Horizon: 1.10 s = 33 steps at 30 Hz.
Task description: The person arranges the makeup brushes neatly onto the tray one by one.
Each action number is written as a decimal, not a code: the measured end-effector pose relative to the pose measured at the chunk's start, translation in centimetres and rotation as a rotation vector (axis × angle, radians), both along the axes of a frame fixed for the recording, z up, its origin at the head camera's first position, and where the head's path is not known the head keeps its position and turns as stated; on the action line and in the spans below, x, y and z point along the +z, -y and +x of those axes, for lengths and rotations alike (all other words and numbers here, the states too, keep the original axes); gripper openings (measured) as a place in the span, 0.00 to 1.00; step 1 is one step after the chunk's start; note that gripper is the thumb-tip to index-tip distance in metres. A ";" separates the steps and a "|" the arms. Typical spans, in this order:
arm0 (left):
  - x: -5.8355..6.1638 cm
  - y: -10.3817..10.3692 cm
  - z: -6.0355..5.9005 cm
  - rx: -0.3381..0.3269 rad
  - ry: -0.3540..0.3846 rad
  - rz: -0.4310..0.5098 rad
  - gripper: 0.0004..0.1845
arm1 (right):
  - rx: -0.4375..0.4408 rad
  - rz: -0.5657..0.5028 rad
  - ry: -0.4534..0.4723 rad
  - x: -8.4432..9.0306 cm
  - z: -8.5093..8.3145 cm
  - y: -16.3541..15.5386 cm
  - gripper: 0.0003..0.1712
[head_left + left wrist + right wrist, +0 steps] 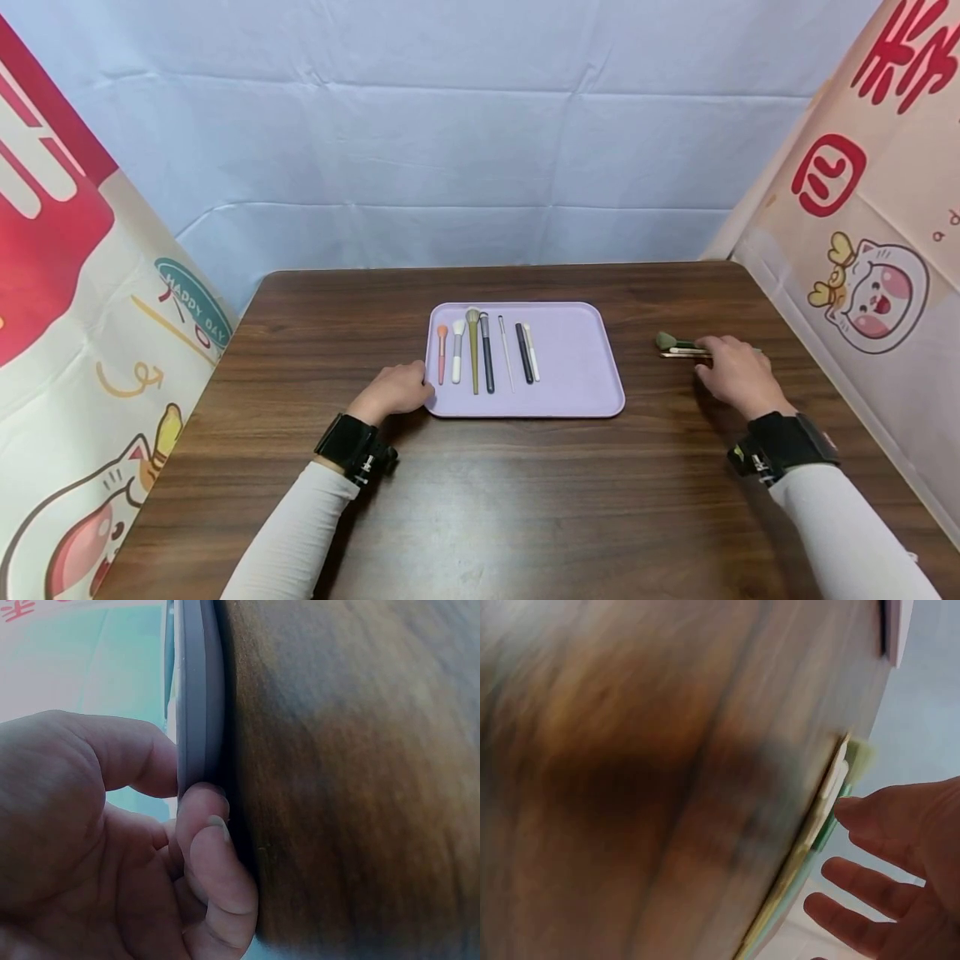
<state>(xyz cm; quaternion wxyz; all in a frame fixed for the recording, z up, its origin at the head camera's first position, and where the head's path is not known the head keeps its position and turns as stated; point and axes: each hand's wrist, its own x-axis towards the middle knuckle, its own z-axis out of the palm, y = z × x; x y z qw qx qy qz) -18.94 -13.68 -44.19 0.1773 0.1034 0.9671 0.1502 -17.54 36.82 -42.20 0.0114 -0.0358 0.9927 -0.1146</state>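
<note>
The left hand [396, 390] lies on the table [480, 500], fingers curled, pinching the lilac tray [577, 367] at its near-left edge; the right hand [737, 373], fingers loosely extended, touches the green-headed brush [678, 344] lying flat right of the tray, not gripping it.

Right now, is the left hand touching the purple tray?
Touching. The left wrist view shows the left hand with its fingers curled against the edge of the purple tray; the head view agrees, with the hand at the tray's near-left corner.
</note>
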 end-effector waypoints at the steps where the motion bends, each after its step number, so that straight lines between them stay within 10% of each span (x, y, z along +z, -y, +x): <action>1: 0.0 0.0 0.0 0.000 0.000 -0.001 0.17 | 0.002 0.003 -0.008 -0.2 0.0 -0.2 0.26; 33: -0.1 0.0 -0.1 0.005 0.004 0.014 0.17 | 0.081 0.056 -0.028 -1.3 -0.9 -1.9 0.17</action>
